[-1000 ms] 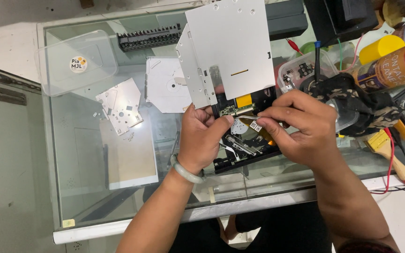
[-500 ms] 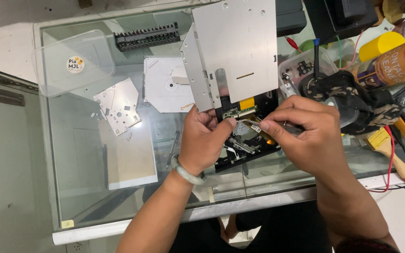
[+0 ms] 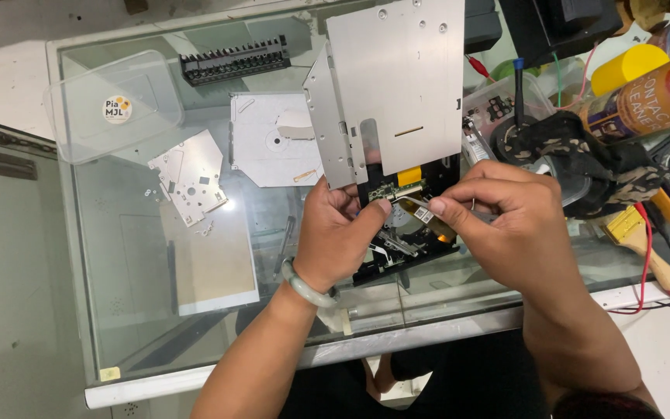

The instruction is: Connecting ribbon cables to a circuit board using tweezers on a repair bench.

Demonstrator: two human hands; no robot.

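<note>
A slim optical drive (image 3: 397, 124) lies open on the glass table (image 3: 118, 256), its grey metal case lifted toward the far side and its black tray and mechanism (image 3: 405, 244) toward me. My left hand (image 3: 335, 233), with a pale bangle on the wrist, presses its thumb on the small green circuit board by the yellow tape. My right hand (image 3: 505, 225) pinches the orange flat ribbon cable (image 3: 420, 211) between thumb and forefinger just above the mechanism. The two thumbs nearly meet.
A flat grey cover plate (image 3: 269, 140) and a smaller perforated metal plate (image 3: 188, 177) lie left of the drive. A clear plastic box (image 3: 110, 105) and a black connector strip (image 3: 234, 60) sit at the far left. Spray can (image 3: 653, 97), brush (image 3: 645, 244), meter and cables crowd the right.
The drive and both hands sit slightly further left in view. My right hand has shifted its grip along the ribbon cable, fingertips now closer to my left thumb.
</note>
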